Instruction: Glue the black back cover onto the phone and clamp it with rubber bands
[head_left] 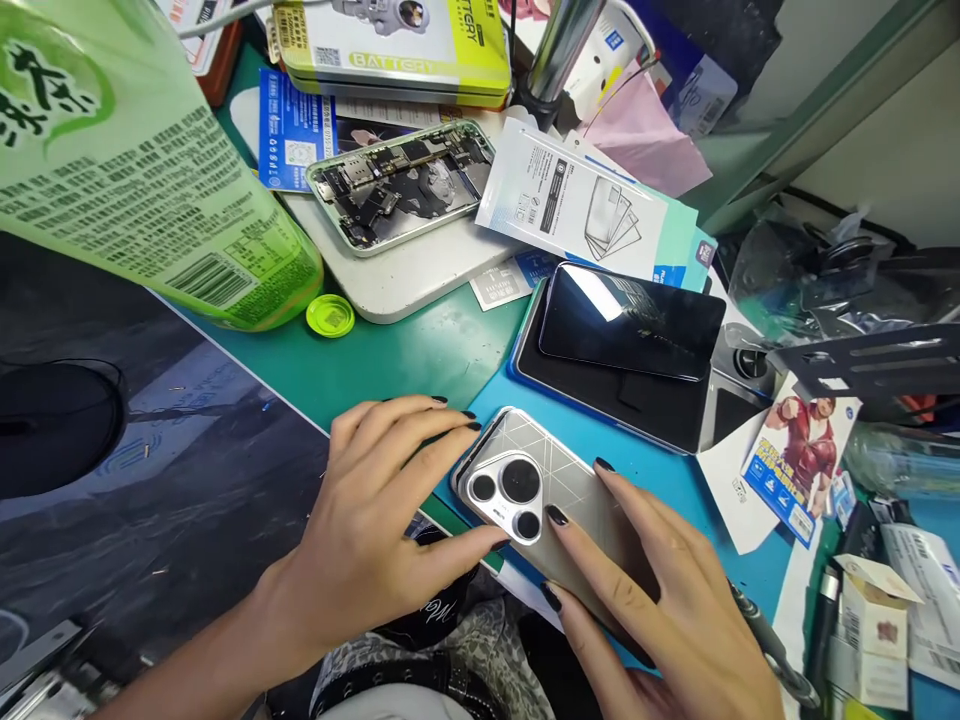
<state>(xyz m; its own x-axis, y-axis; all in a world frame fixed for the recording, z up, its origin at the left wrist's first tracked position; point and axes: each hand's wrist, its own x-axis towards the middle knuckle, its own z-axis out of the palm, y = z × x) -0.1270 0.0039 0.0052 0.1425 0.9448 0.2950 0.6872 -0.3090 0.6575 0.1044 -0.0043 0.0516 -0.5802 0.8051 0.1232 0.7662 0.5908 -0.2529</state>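
Observation:
A grey smartphone (559, 470) lies back up near the table's front edge. Etched lines cross its back, and a rounded silver camera plate with three dark lenses sits at its left end. A doubled edge shows at that end. My left hand (375, 500) curves around this end, index fingertip at the far corner and thumb by the camera plate. My right hand (667, 590) spans the other end, one fingertip at the far edge, one on the back and the thumb at the near edge. It hides much of that end.
Behind lie a black-screened phone (630, 325) on a dark panel, an opened phone (397, 190) with bare circuit boards, a white packet (570, 200) and a yellow battery box (397, 60). A tall green tea bottle (150, 180) stands left, beside a green cap (330, 316). Cards and small boxes crowd the right.

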